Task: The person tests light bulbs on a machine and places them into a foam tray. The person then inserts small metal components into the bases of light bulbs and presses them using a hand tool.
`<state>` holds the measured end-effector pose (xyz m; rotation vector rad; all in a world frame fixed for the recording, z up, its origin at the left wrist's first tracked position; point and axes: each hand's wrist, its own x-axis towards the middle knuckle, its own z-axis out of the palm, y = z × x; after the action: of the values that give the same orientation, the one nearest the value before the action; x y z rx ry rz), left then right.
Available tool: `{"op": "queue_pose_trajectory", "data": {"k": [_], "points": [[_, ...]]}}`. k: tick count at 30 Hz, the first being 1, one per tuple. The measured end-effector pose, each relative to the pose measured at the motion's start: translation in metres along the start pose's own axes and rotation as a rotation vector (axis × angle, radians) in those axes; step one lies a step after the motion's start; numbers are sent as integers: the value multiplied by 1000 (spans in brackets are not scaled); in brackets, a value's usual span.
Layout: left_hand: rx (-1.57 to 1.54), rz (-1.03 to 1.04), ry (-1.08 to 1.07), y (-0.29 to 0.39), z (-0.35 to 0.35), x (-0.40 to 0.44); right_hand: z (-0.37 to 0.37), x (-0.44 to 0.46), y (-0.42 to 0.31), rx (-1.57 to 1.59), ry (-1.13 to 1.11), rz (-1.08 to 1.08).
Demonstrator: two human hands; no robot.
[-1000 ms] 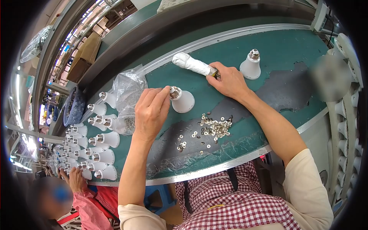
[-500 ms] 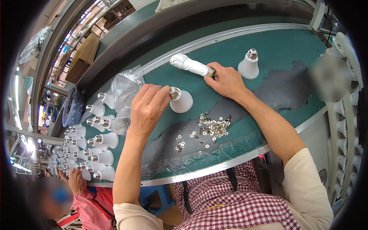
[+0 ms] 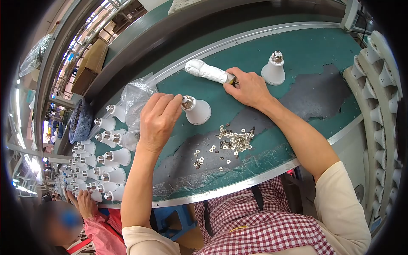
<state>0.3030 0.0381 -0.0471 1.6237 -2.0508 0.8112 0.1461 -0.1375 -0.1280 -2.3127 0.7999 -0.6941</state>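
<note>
My left hand (image 3: pixel 159 119) has its fingers pinched at the metal cap of a white bulb (image 3: pixel 198 111) standing on the green table; anything between the fingertips is too small to make out. My right hand (image 3: pixel 248 88) is wrapped round the end of a tool with a white-wrapped handle (image 3: pixel 208 71), which points away to the upper left. Another white bulb (image 3: pixel 273 70) stands upright, cap up, beyond my right hand. Small metal contacts (image 3: pixel 238 141) lie in a loose pile on a dark worn sheet (image 3: pixel 312 95), nearer my body than the bulb.
Many white bulbs (image 3: pixel 114 175) lie along the table's left side. A clear plastic bag (image 3: pixel 137 100) and a blue basket (image 3: pixel 80 121) are behind them. A co-worker's hand (image 3: pixel 86 205) is at lower left. Racks of bulbs (image 3: pixel 378 114) stand at the right.
The whole view has shifted slightly, moving the table items a little left. My left fingertips are slightly farther from the cap's tip. My right hand keeps its hold on the tool.
</note>
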Motion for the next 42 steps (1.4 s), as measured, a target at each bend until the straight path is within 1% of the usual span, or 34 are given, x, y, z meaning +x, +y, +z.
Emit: {"op": "queue_pose_trajectory", "data": {"k": [4,14,20,24,28,30,32,34,35,36,37,38,40,42], "points": [[22,-18,21,-1,0,0,1,-1,0,17,32,-42],[-5,13,8,-1,2,-1,0,-1,-1,0,14,-35],[-73,-41,19,7,3,-1,0,-1,-2,0,14,-25],[-290,-396,49,12,5,-2,3,1,0,-9,39,-48],[-528,-779,10,1,15,-12,6,3,9,-66,30,-94],[-661,-836,-24,-7,20,-17,8,4,13,-72,51,-117],[-782,-968,-120,-19,22,-17,6,4,11,-21,58,-86],[-1009,-1033,-215,-35,25,-17,12,11,18,-81,58,-94],[-1066,-1051,-262,-40,25,-15,9,9,16,-87,48,-94],[-1069,-1056,-255,-42,24,-12,3,8,14,-31,72,-87],[-1096,-1085,-328,-39,22,-6,0,8,13,25,98,-82],[-1122,-1109,-400,-38,21,-3,-1,9,13,18,97,-90],[-1147,-1101,-422,-43,21,-2,-1,12,14,18,111,-130],[-1143,-1076,-534,-41,19,2,-1,15,16,-2,108,-135]]}}
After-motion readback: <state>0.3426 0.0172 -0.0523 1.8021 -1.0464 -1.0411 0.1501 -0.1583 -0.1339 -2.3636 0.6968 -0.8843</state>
